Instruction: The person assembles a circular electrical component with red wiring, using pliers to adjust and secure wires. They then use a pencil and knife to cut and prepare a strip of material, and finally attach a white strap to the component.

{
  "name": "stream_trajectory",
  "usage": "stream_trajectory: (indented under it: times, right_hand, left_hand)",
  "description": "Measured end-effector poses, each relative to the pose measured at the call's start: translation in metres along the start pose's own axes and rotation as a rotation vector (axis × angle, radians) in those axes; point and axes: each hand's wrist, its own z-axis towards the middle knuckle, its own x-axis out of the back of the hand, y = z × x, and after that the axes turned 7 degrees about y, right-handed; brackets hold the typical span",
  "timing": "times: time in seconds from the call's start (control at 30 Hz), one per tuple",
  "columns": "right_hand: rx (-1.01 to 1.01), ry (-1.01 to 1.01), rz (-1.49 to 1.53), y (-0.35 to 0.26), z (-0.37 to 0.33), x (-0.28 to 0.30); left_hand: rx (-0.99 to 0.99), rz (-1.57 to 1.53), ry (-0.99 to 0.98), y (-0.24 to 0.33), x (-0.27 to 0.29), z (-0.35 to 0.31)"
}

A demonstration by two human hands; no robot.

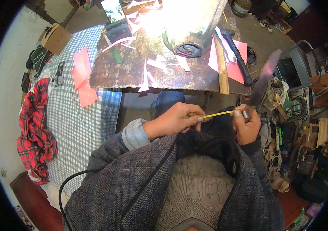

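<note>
In front of my chest, a thin yellow strip (218, 114) is stretched between my two hands. My left hand (179, 120) is closed, pinching the strip's left end between thumb and fingers. My right hand (247, 127) is also closed, round a knife with a broad, dark, curved blade (265, 79) that points up and to the right. A bit of shiny metal shows between those fingers. The strip's right end meets the right thumb and the base of the blade; the fingers hide exactly how it is held there.
Ahead stands a worn wooden table (117, 73) with pale offcuts (157, 65), a green-handled tool (115, 55), a wooden slat (221, 69) and a black-handled hammer (241, 57). A brightly lit bulky object (189, 27) sits there too. Checked cloth (75, 142) lies left; clutter (298, 127) right.
</note>
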Motion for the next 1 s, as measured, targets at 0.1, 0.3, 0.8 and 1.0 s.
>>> stream_trajectory:
  times: [0.1,0.3,0.8,1.0]
  right_hand:
    - [0.012,-0.015,0.062,-0.004,0.006,0.009]
    - [-0.099,-0.111,0.083,-0.014,0.017,0.016]
    - [0.383,0.159,-1.018,0.01,0.343,0.012]
    - [0.482,0.104,-1.181,0.042,0.44,-0.063]
  left_hand:
    - [0.019,-0.081,0.074,-0.004,0.007,-0.001]
    - [-0.047,-0.131,0.085,0.0,0.021,-0.003]
    - [0.065,-0.136,0.218,-0.007,0.024,-0.011]
    - [0.126,-0.182,0.353,-0.011,0.041,-0.025]
